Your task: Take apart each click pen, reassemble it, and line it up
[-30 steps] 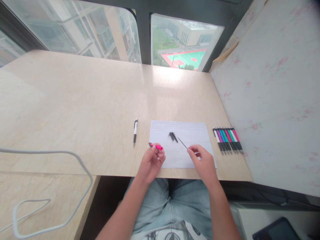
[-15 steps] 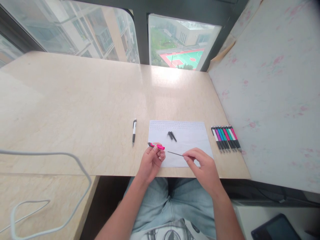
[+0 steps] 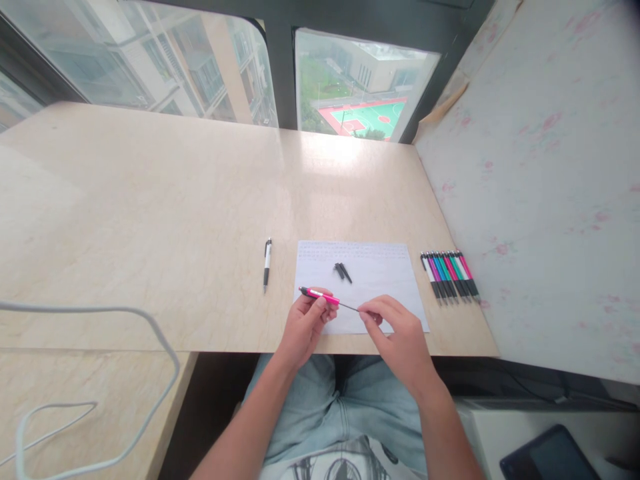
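My left hand pinches a pink pen barrel and holds it level over the near edge of a white sheet of paper. A thin dark refill is pinched in my right hand, with its tip at the open end of the barrel. Two small black pen parts lie on the paper just beyond my hands.
A white and black pen lies on the beige table left of the paper. A row of several coloured pens lies to the right. A white cable loops at the lower left. A dark tablet sits at bottom right.
My right hand lifted the refill off the paper, swung it level and brought it leftward to the end of the pink barrel. My left hand tilted the barrel toward it.
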The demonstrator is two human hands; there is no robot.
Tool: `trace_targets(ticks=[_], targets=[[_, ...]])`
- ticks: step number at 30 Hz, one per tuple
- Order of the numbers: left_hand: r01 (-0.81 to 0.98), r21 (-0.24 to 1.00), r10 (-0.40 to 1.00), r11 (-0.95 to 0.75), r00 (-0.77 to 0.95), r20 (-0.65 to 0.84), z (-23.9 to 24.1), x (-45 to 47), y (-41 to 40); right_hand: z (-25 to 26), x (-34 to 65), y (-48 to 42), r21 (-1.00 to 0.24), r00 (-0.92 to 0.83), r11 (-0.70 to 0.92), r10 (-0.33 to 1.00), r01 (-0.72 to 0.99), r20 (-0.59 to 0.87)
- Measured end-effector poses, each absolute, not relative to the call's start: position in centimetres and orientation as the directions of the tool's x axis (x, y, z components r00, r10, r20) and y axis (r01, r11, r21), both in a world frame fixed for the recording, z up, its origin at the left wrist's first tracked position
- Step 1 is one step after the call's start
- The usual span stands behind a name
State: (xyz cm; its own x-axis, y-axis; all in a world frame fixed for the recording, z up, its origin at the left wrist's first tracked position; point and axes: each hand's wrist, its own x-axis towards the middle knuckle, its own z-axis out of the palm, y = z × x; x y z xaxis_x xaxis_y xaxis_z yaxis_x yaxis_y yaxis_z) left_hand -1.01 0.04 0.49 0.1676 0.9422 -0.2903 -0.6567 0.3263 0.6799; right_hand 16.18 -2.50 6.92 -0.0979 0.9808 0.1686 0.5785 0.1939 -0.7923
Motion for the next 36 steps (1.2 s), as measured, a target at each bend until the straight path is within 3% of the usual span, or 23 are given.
trace_targets(ticks=[6, 11, 18, 21, 23, 28, 36], targets=[[-0.661, 0.677, 0.944, 0.325, 0.181, -0.276, 0.6, -1.1, 0.0, 6.4, 15.3, -1.9, -0.806, -0.080, 0.187, 0.982, 0.562, 0.173], [-0.668, 0.656, 0.933, 0.352, 0.194, -0.303, 0.7, -1.2, 0.0, 6.2, 15.1, -1.6, -0.860, -0.041, 0.082, 0.997, 0.503, 0.071], [-0.769, 0.529, 0.916, 0.360, 0.184, -0.357, 0.4, -1.6, 0.3, 4.3, 16.1, -0.7, -0.962, -0.018, 0.006, 1.000, 0.274, 0.001], [-0.785, 0.503, 0.913, 0.362, 0.191, -0.359, 0.3, -1.7, 0.4, 2.3, 16.5, 0.9, -0.845, 0.135, -0.038, 0.990, 0.533, 0.041], [-0.787, 0.499, 0.914, 0.362, 0.195, -0.355, 0.3, -1.7, 0.4, 1.2, 16.4, 1.9, -0.708, 0.120, -0.019, 0.988, 0.706, 0.093], [-0.793, 0.495, 0.913, 0.355, 0.181, -0.365, 0.6, -1.6, 0.4, 0.1, 15.1, 3.0, -0.513, 0.091, -0.006, 0.986, 0.858, 0.142], [-0.782, 0.497, 0.905, 0.376, 0.194, -0.380, 0.5, -1.6, 0.4, -0.1, 15.9, 4.6, -0.609, 0.044, 0.050, 0.989, 0.791, 0.138]])
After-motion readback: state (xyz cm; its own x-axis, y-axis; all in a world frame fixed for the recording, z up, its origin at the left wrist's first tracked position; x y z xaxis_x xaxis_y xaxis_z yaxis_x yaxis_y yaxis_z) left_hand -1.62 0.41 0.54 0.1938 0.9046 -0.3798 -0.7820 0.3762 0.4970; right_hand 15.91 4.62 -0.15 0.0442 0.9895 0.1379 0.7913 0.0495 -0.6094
